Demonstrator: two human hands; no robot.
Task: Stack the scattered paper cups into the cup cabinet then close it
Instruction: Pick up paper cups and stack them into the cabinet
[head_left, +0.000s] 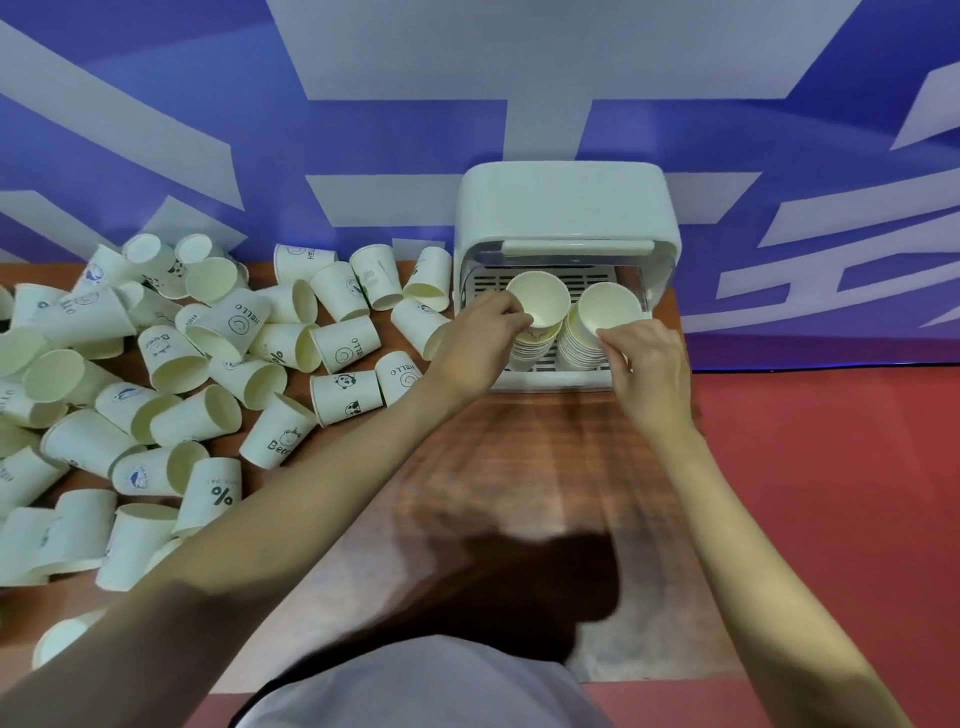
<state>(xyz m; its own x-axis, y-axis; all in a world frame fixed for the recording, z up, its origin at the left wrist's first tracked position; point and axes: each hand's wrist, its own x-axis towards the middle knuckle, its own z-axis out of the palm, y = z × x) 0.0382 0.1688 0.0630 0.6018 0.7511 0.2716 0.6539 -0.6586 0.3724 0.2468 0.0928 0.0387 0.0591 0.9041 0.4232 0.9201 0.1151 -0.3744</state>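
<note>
The white cup cabinet (566, 208) stands open at the table's far end, its lid raised. Inside stand two stacks of paper cups. My left hand (483, 338) grips the rim of the top cup (540, 301) on the left stack (535, 348). My right hand (649, 369) pinches the rim of the top cup (610, 309) on the right stack (579, 351). Both top cups sit upright, mouths up. Several loose printed paper cups (166, 395) lie scattered on their sides over the left half of the table.
The brown wooden table (524, 467) stretches from my body to the cabinet. A blue and white wall (363, 135) rises right behind cabinet and cups. Red floor (831, 493) lies to the right of the table.
</note>
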